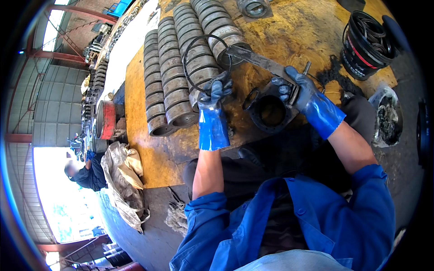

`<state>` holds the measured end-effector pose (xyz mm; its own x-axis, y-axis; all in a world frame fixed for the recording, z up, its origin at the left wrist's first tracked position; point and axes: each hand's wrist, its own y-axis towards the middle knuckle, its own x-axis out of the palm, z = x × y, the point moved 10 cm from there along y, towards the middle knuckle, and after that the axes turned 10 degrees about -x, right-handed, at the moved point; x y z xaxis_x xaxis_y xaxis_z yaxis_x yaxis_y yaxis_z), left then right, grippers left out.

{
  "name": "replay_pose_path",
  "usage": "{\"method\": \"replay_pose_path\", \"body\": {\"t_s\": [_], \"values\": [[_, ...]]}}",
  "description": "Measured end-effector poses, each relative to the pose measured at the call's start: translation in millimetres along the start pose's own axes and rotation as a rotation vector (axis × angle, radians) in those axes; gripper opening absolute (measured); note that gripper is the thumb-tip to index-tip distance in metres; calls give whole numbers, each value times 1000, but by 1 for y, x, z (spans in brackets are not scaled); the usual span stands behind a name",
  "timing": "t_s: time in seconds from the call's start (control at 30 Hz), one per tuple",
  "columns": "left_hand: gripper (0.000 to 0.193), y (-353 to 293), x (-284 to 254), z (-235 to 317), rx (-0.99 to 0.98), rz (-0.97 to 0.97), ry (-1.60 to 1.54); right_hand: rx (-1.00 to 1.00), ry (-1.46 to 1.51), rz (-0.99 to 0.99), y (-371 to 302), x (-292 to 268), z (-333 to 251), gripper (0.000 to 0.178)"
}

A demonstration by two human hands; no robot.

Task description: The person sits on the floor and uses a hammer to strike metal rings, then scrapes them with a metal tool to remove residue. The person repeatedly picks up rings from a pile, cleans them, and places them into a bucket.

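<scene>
My left hand (214,92), in a blue rubber glove, is closed on the lower side of a thin dark ring (185,61), which stands up from the fingers. My right hand (296,88), gloved the same way, grips a long flat metal bar (257,59). The bar's far end points left and meets the ring's right side in the picture; whether they touch I cannot tell. Below and left of my right hand is a dark metal housing (271,128) with a round bore. Several rows of grooved grey metal cylinders (174,90) lie beside my left hand.
The yellow-brown worktop (280,27) is stained. At the far right stands a black bucket (357,54) holding metal rings, with a plastic-lined container (388,117) nearer. A red-rimmed drum (106,119) and grey cloth sacking (120,176) lie left. Another person (90,171) is farther left.
</scene>
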<state>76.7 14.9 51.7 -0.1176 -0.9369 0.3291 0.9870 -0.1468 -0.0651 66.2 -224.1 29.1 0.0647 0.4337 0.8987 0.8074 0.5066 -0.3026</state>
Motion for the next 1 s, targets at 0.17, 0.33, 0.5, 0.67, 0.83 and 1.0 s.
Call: {"method": "replay_pose_path", "body": {"t_s": [0.17,0.33,0.5,0.67,0.83,1.0], "values": [[48,-2,11,-10,-40,-22,95,-37,-31,26,-4,-5,-10,22],[46,-8,-9,-11,-149,39,85,-87,-74,-20,-3,4,-14,19],[33,-15,-9,-20,-130,156,314,-104,-107,13,0,-11,-23,23],[26,-32,5,0,-108,324,598,-184,-271,-3,-8,-7,-30,32],[26,-35,-4,-16,-297,337,658,-339,-658,-201,-15,12,-36,51],[28,-41,24,-6,-323,332,662,-305,-892,-219,-24,26,-24,41]]}}
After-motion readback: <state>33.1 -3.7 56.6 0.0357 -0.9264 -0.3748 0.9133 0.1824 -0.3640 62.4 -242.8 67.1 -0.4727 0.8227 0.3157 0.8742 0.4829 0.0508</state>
